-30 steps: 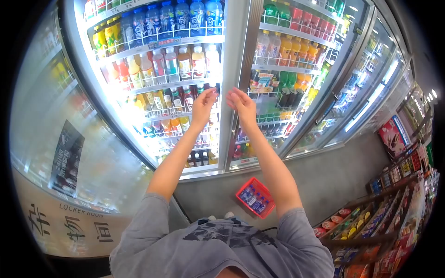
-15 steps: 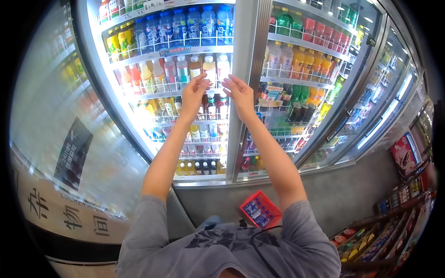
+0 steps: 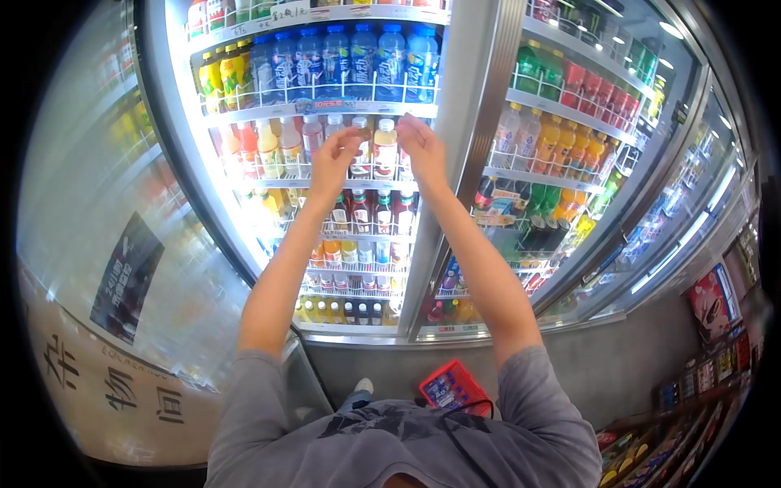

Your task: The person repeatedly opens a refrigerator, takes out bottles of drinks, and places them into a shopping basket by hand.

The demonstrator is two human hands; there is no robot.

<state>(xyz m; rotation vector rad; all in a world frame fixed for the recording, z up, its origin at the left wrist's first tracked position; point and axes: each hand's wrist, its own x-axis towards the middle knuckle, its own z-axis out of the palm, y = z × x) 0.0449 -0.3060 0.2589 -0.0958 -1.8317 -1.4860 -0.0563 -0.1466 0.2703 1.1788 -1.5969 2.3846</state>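
Note:
My left hand [image 3: 332, 161] reaches into the lit drinks cooler, fingers curved and apart, tips beside an amber bottle [image 3: 360, 150] with a pale cap. A pale yellow bottle [image 3: 385, 150] with a white cap and label stands upright between my two hands. To its right is my right hand [image 3: 424, 154], its fingers bent and apart, in front of the end of the same shelf row. Neither hand visibly grips a bottle; whether the fingertips touch one I cannot tell.
Blue drink bottles [image 3: 335, 61] fill the shelf above, dark bottles [image 3: 382, 213] the one below. The glass door [image 3: 89, 195] stands open on the left. A red basket [image 3: 480, 394] with blue-labelled bottles is on the floor. Closed cooler doors run rightward; snack racks [image 3: 708, 390] stand lower right.
The view has shifted, so the cooler shelves sit further right and lower. Both hands remain raised at the same row, the right hand's fingers now more bent. A shoe has come into view below.

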